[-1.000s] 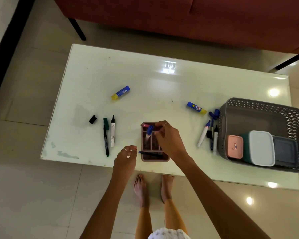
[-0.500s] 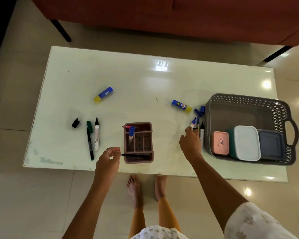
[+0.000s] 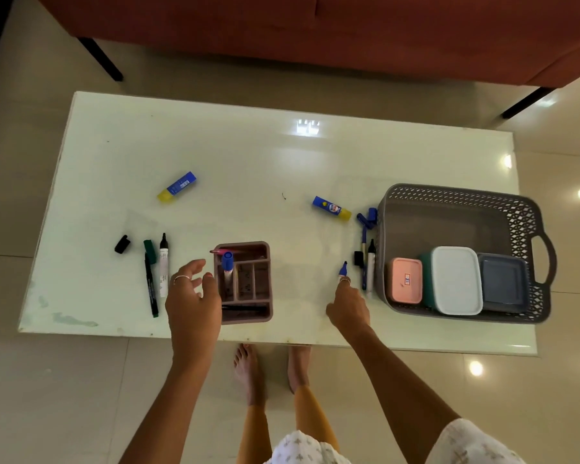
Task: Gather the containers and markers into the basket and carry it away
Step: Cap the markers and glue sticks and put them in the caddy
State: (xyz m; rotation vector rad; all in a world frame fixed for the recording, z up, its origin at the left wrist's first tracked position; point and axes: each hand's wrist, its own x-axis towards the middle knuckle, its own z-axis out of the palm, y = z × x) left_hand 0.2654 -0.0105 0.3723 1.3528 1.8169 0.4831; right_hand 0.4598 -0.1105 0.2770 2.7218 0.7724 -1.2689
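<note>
A grey basket (image 3: 456, 199) stands at the table's right end with a pink container (image 3: 406, 280), a white-lidded one (image 3: 456, 279) and a dark grey one (image 3: 503, 283) inside. A brown organiser tray (image 3: 260, 252) near the front edge holds a blue-capped marker (image 3: 227, 267), a pink pen and a black pen. My right hand (image 3: 347, 308) grips a blue-tipped marker (image 3: 343, 269) left of the basket. My left hand (image 3: 191, 296) hovers with fingers spread beside the tray's left wall. More markers (image 3: 367, 262) lie against the basket.
On the white table (image 3: 282, 162), black and green markers (image 3: 156, 269) and a loose black cap (image 3: 122, 244) lie at the left. Two blue-yellow glue sticks (image 3: 177, 185) (image 3: 331, 207) lie farther back. A red sofa (image 3: 315, 28) stands behind the table.
My right hand left the organiser tray, went right to the markers by the basket and lifted one. My left hand opened its fingers and came up against the tray's left side.
</note>
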